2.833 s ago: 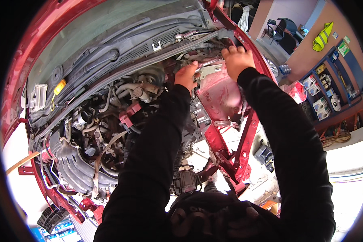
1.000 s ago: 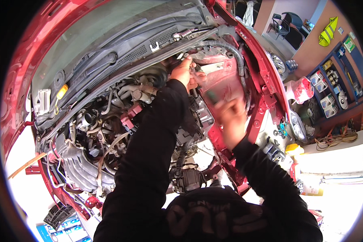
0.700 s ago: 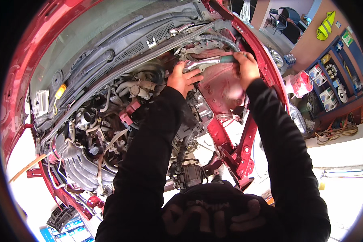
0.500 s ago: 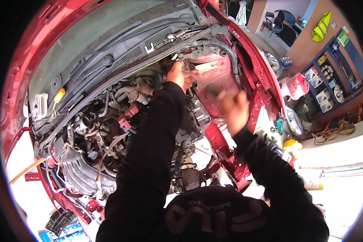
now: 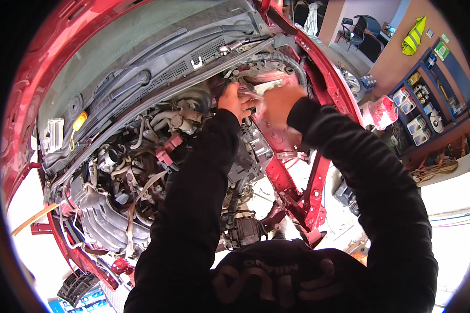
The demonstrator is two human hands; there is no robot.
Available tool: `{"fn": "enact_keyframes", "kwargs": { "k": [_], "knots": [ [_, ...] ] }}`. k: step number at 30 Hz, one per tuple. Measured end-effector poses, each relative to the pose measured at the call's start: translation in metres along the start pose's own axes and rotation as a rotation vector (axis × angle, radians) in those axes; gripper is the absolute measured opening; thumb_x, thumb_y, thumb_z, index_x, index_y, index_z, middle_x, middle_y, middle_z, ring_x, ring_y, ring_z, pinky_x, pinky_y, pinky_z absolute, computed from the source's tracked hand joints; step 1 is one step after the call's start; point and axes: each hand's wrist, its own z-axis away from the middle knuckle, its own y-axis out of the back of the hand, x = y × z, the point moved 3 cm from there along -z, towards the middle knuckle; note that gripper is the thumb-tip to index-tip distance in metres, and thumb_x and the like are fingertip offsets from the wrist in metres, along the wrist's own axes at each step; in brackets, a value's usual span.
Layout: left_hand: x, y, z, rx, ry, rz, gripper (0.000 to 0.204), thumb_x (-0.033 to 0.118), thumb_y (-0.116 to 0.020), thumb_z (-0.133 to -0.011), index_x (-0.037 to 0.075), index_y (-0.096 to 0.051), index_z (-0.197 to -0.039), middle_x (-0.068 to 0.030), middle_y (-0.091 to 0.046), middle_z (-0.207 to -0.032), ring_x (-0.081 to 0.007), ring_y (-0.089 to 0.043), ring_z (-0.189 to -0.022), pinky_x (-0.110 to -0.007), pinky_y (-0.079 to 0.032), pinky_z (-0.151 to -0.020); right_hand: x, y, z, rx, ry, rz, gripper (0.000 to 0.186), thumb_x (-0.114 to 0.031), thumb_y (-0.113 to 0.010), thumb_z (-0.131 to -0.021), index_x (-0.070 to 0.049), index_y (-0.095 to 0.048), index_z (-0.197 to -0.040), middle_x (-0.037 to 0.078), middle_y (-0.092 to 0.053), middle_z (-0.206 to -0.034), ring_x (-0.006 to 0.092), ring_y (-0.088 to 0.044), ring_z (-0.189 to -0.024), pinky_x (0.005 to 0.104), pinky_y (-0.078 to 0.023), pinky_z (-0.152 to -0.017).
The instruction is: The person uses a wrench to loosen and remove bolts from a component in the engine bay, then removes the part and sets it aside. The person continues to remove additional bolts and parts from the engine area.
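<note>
Leaning over the engine bay's (image 5: 331,83) far right corner, both bare hands worked close together | left hand (image 5: 236,102): fingers curled by a blurred metal tool (image 5: 249,94) — grip I couldn't tell | right hand (image 5: 281,105): blurred, couldn't tell whether closed | metal tool: showed between both hands | chrome tool (image 5: 234,48) lay near the cowl's (image 5: 173,73) right end

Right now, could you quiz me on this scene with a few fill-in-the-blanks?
Of the person's bare left hand and bare right hand, the more blurred is the ____.
The long fabric sleeves are coloured ____.
The fluorescent yellow vest with pale stripes hangs on the ____.

Missing words: right; black; wall.
</note>
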Motion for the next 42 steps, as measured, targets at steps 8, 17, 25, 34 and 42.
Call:
{"fn": "enact_keyframes", "kwargs": {
  "k": [8, 17, 25, 34, 42],
  "knots": [
    [-0.004, 0.010, -0.007, 0.049, 0.027, -0.003, 0.048, 0.059, -0.048, -0.108, 0.020, -0.058, -0.133, -0.0193, -0.076, -0.132, -0.0377, -0.073, -0.122, -0.066, -0.027, -0.121, 0.011, 0.017, -0.008, 0.289, -0.088, 0.105, 0.038, -0.027, -0.070, -0.090, -0.002, -0.073, -0.117, 0.020, -0.080, -0.105, 0.0410, -0.078, -0.101, 0.0556, -0.059, -0.090],
    [-0.011, 0.018, -0.017, 0.007, 0.016, 0.008, 0.057, 0.061, -0.050, -0.107, 0.021, -0.051, -0.149, -0.0201, -0.072, -0.139, -0.0361, -0.075, -0.114, -0.064, -0.041, -0.111, -0.004, 0.009, -0.014, 0.171, -0.205, 0.016, 0.034, -0.031, -0.075, -0.087, -0.006, -0.079, -0.110, 0.019, -0.081, -0.108, 0.0355, -0.080, -0.103, 0.0528, -0.060, -0.089],
    [-0.009, 0.010, 0.001, 0.020, 0.005, -0.017, 0.045, 0.057, -0.053, -0.107, 0.019, -0.056, -0.131, -0.0185, -0.076, -0.128, -0.0368, -0.074, -0.118, -0.066, -0.033, -0.117, 0.006, -0.004, -0.017, 0.151, -0.187, 0.033, 0.039, -0.029, -0.070, -0.089, -0.006, -0.075, -0.119, 0.022, -0.079, -0.108, 0.0378, -0.078, -0.102, 0.0537, -0.059, -0.088],
    [-0.010, 0.009, -0.008, 0.006, 0.035, -0.082, 0.043, 0.057, -0.050, -0.108, 0.020, -0.054, -0.130, -0.0167, -0.077, -0.121, -0.0329, -0.077, -0.102, -0.059, -0.050, -0.100, 0.013, 0.009, -0.022, 0.471, -0.265, 0.258, 0.036, -0.029, -0.077, -0.085, -0.006, -0.078, -0.113, 0.020, -0.080, -0.115, 0.0311, -0.078, -0.113, 0.0499, -0.060, -0.089],
    [-0.010, 0.016, -0.013, 0.032, 0.022, -0.038, 0.042, 0.055, -0.051, -0.108, 0.017, -0.056, -0.126, -0.0222, -0.076, -0.120, -0.0351, -0.075, -0.110, -0.063, -0.053, -0.099, 0.020, 0.006, -0.019, 0.431, -0.295, 0.077, 0.035, -0.031, -0.070, -0.089, -0.009, -0.075, -0.116, 0.021, -0.080, -0.106, 0.0387, -0.079, -0.102, 0.0533, -0.061, -0.093]
  ]
}}
